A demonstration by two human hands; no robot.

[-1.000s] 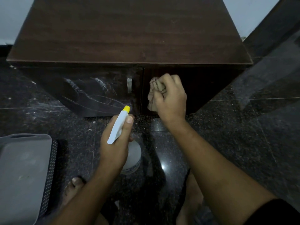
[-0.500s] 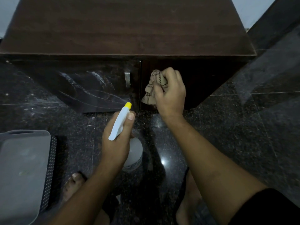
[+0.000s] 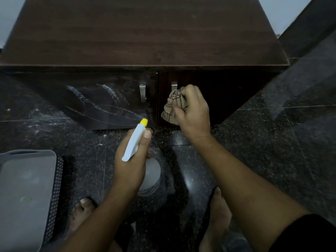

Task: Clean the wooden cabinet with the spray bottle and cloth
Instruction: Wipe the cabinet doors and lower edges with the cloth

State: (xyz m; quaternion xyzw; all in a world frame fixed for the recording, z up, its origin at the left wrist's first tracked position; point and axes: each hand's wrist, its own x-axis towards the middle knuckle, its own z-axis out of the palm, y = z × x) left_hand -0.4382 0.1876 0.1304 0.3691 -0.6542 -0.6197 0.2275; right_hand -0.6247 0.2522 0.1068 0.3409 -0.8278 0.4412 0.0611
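text: none legible | spray bottle [image 3: 151, 177] label: too blurred

Cloth [image 3: 173, 108] against cabinet [image 3: 141, 33] door, spray bottle [image 3: 135, 142] in hands.

You held the spray bottle [image 3: 135, 140] roughly upright in your left hand [image 3: 131, 160], its white trigger head and yellow nozzle [image 3: 143, 121] pointed toward the dark wooden cabinet [image 3: 145, 33]. The left door [image 3: 101, 104] bore pale smeared streaks. Your right hand [image 3: 192, 110] pressed the bunched beige cloth [image 3: 171, 109], patterned with dark lines, against the right door [image 3: 227, 95], just below its metal handle [image 3: 174, 85].
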